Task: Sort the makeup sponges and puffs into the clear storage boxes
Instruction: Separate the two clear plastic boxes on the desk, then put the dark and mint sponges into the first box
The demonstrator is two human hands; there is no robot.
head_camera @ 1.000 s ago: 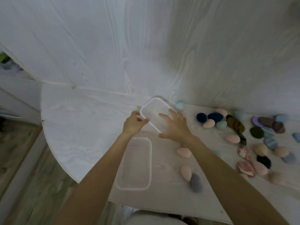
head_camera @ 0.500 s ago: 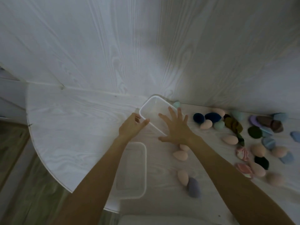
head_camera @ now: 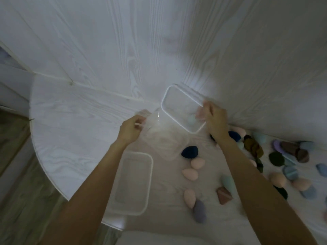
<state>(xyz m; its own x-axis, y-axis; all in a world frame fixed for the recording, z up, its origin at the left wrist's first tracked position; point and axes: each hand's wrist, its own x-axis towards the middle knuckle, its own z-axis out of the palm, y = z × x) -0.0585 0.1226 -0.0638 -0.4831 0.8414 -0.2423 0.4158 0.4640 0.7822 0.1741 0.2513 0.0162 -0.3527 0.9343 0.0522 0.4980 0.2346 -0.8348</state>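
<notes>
Head view: both hands are raised over a white table set against a white panelled wall. The right hand pinches the right edge of a clear lid with a white rim, holding it tilted in the air — fingers closed on that edge. The left hand is curled on the left rim of a clear box, which sits below and left of the lid; the box is blurred and its outline is hard to follow. A second box, white-rimmed, rests on the table near the front edge, under the left forearm.

To the right of the boxes the sponges lie loose on the table: a navy sponge, pink sponges just beside it, a grey one and a brown wedge nearer the front. Farther right is a spread of puffs — blue, green, purple — well apart from the boxes. None can be made out inside either box.
</notes>
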